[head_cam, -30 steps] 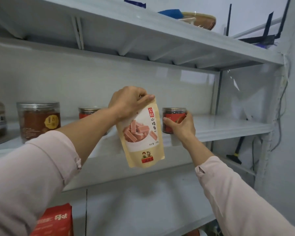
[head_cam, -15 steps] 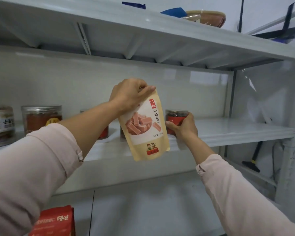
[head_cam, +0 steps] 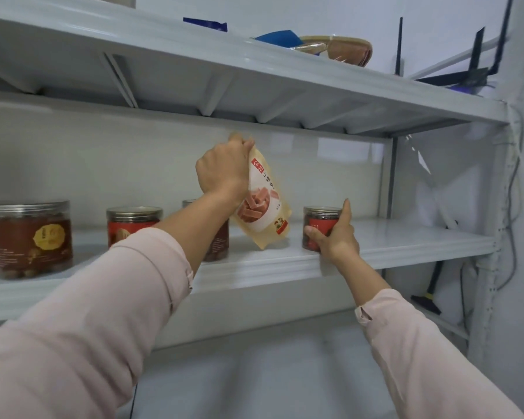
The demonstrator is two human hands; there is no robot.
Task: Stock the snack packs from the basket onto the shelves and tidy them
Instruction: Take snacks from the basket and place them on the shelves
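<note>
My left hand grips the top edge of a tan snack pouch printed with pink sticks. The pouch hangs tilted, its bottom corner at or just above the white middle shelf. To its right, my right hand is wrapped around a small clear jar with a red label that stands on the same shelf near the front edge. The basket is out of view.
Three more jars stand on the shelf: a large brown one at far left, a red-labelled one, and one partly hidden behind my left forearm. Blue packs and a flat wrapped item lie on the top shelf. The shelf's right end is bare.
My left hand has carried the pouch up and inward over the shelf, tilting it. My right hand keeps hold of the red-label jar. The view has risen, so the lower red box is gone.
</note>
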